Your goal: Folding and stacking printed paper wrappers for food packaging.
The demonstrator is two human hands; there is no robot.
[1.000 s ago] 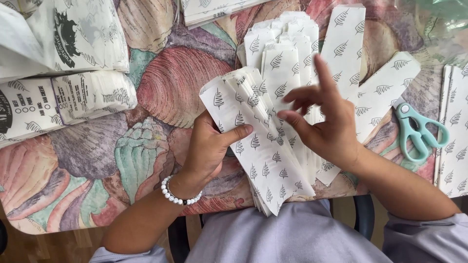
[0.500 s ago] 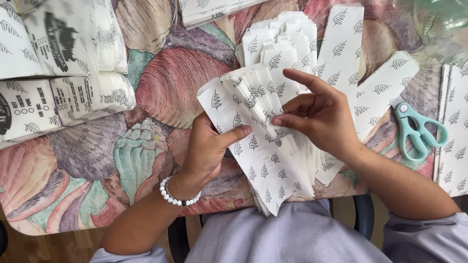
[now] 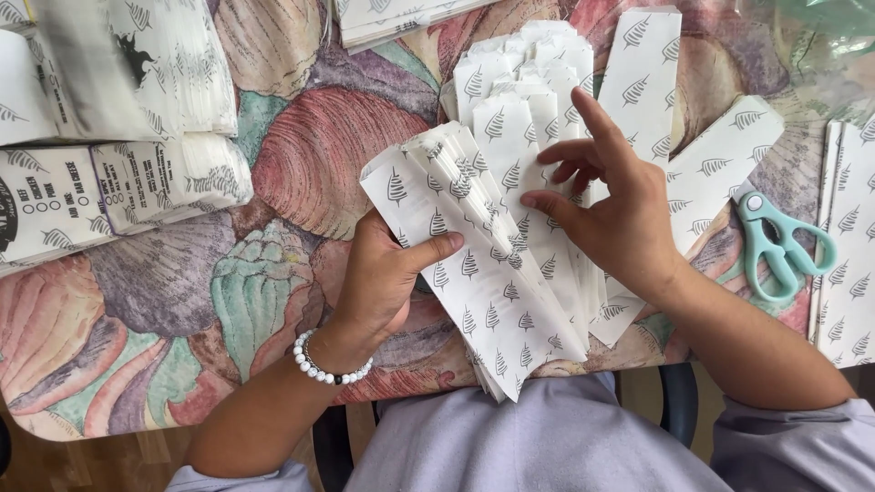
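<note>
A thick stack of long white paper bags (image 3: 483,273) printed with small leaf marks lies slanted across the table's near edge. My left hand (image 3: 383,282), with a white bead bracelet at the wrist, grips that stack from the left, thumb pressed on top. My right hand (image 3: 611,210) hovers over the fanned upper ends of the bags, fingers spread, fingertips touching the top sheets. More of the same bags (image 3: 519,82) are fanned out behind the stack.
Teal scissors (image 3: 775,246) lie to the right of my right hand. Further leaf-print bags (image 3: 848,246) sit at the right edge. Stacks of printed white bags (image 3: 118,137) fill the upper left. The tablecloth (image 3: 273,273) shows large shells.
My right hand has slid up and to the right across the fanned bags, with its fingers opening wider. My left hand keeps its grip on the stack.
</note>
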